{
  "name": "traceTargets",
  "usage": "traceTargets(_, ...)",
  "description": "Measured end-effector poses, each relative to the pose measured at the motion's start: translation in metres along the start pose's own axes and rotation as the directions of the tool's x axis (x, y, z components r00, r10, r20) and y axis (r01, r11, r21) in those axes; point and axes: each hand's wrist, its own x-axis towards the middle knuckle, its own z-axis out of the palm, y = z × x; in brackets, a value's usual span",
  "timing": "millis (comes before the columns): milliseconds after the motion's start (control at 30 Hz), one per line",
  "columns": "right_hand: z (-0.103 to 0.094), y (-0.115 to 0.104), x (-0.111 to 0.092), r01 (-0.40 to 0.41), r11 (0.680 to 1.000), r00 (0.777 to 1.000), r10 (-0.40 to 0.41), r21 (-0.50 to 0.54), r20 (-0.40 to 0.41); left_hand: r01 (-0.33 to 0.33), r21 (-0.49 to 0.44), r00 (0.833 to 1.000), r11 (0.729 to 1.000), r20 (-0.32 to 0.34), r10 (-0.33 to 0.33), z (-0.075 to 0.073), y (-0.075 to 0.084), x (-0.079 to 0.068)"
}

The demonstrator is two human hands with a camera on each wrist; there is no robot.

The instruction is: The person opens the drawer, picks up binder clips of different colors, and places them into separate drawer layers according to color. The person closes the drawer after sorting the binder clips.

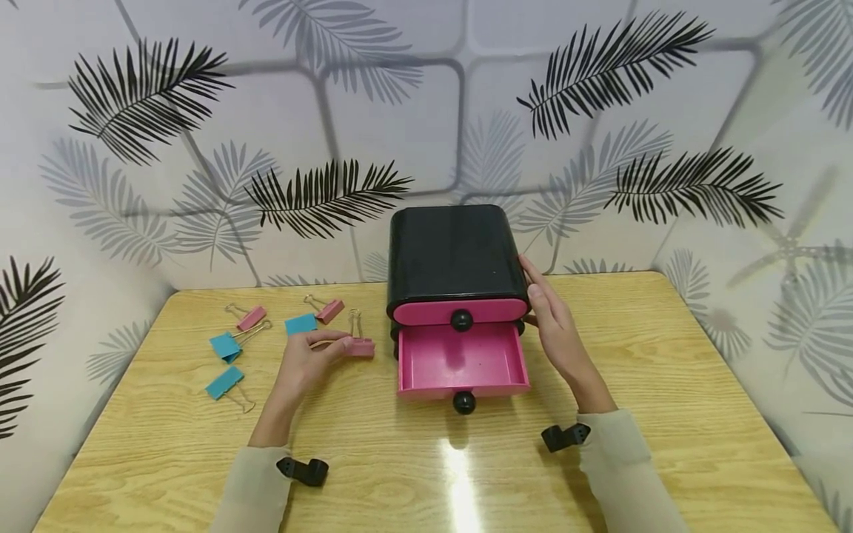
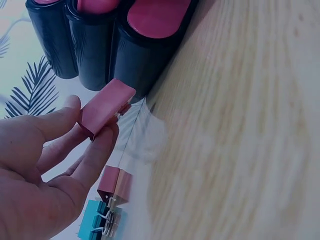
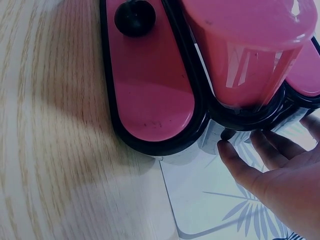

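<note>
My left hand (image 1: pixel 308 363) pinches a pink binder clip (image 1: pixel 360 347) between thumb and fingers, left of the drawer unit. In the left wrist view the clip's pink back (image 2: pixel 107 106) faces the camera. The black drawer unit (image 1: pixel 456 252) has pink drawer fronts with round black knobs. Its middle drawer (image 1: pixel 426 363) is pulled out, showing a pink interior. Against the unit's right side rests my right hand (image 1: pixel 553 329), fingers extended. The right wrist view shows those fingertips (image 3: pixel 227 147) at the black casing beside the pulled-out drawer (image 3: pixel 250 35).
Left of my left hand lie two pink binder clips (image 1: pixel 250 318) (image 1: pixel 329 311) and three blue ones (image 1: pixel 225 346) (image 1: pixel 225 383) (image 1: pixel 301 323). All rest on the wooden table (image 1: pixel 373 459). A leaf-patterned wall (image 1: pixel 426 133) stands behind the unit.
</note>
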Motion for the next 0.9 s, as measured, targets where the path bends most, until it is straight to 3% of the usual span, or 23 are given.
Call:
traceTargets(167,0.001,0.000,0.000,0.003,1.000,1.000,-0.003,0.002,0.002,0.002,-0.109,1.000,0.994,0.000,-0.002,-0.001,0.001,-0.001)
traceTargets(333,0.002,0.000,-0.001,-0.009,1.000,1.000,0.009,0.002,-0.004,-0.006,-0.250,1.000,0.968,0.020,0.012,-0.002,0.002,-0.001)
traceTargets(567,0.001,-0.001,-0.001,-0.010,1.000,1.000,0.010,-0.005,-0.009,-0.024,-0.279,0.999,0.960,0.040,0.036,-0.005,0.004,-0.001)
traceTargets(800,0.001,-0.001,0.000,-0.017,1.000,1.000,0.017,-0.003,-0.005,-0.010,-0.391,0.995,0.920,0.084,0.047,-0.010,0.005,-0.002)
traceTargets(900,0.001,-0.001,-0.001,-0.018,1.000,1.000,0.018,0.000,-0.005,-0.015,-0.399,0.993,0.917,0.104,0.061,-0.011,0.007,-0.004)
